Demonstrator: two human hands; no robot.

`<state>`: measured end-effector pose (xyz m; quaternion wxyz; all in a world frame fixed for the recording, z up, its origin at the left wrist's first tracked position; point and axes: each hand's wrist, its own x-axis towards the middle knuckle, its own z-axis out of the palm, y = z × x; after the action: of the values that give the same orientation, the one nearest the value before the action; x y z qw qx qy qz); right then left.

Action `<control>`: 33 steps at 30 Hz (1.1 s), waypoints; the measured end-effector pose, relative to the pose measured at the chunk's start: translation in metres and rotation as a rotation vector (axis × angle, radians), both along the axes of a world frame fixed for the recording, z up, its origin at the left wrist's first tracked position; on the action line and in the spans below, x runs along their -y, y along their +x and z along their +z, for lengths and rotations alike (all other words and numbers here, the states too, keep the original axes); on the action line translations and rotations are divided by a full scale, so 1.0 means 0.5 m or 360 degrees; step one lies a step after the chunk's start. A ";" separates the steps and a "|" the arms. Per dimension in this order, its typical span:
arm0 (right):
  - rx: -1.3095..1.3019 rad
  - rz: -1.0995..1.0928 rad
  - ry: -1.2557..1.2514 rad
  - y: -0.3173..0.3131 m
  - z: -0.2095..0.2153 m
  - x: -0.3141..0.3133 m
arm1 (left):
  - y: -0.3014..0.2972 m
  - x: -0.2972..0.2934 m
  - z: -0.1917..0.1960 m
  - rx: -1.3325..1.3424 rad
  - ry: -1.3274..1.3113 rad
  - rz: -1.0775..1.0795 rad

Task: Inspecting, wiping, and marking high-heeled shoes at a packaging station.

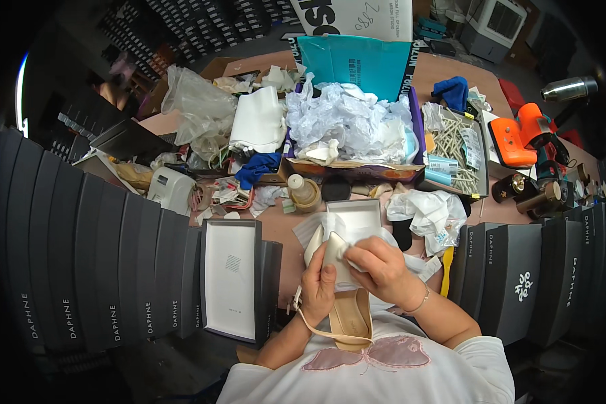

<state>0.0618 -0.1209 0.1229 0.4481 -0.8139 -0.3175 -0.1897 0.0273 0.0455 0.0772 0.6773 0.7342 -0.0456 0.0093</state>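
Note:
My left hand (318, 291) is wrapped round a cream pointed-toe shoe (351, 318), its tan insole facing up and its heel end toward my chest. A thin ankle strap hangs in a loop beside my left wrist. Fingers bent and pinched together, my right hand (382, 273) is at the shoe's toe; a small pale bit shows at its fingertips, but what it is I cannot make out. Just beyond lies a second cream shoe (314, 245), partly hidden by the first. Behind both is an open white shoebox (357, 214) with thin white wrapping (310, 229) beside it.
Dark grey shoeboxes (101, 249) stand in rows on both sides, with an upright box lid (230, 279) at left. A purple-edged carton (353, 170) holds crumpled tissue. Nearby are a pump bottle (301, 192), a box of white sticks (461, 151) and an orange tool (512, 143).

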 end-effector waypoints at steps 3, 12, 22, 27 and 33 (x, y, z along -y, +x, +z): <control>-0.0114 0.0027 -0.0072 -0.033 -0.013 0.017 | 0.000 -0.006 -0.005 -0.0013 -0.0004 0.0018; -0.0053 0.0054 -0.0043 -0.030 -0.009 0.008 | -0.003 -0.006 -0.001 -0.0012 0.0031 0.0033; -0.0039 0.0047 -0.0024 -0.019 -0.008 0.002 | -0.003 -0.004 -0.005 -0.0056 -0.0020 0.0013; -0.0015 0.0044 0.0014 -0.003 -0.001 -0.005 | -0.005 -0.007 -0.005 -0.0009 0.0012 -0.0011; 0.0030 0.0055 -0.0010 0.019 0.011 -0.004 | -0.002 -0.002 -0.006 -0.0067 -0.0021 -0.0007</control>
<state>0.0715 -0.1189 0.1286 0.4459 -0.8077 -0.3365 -0.1886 0.0264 0.0467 0.0744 0.6831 0.7296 -0.0329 -0.0073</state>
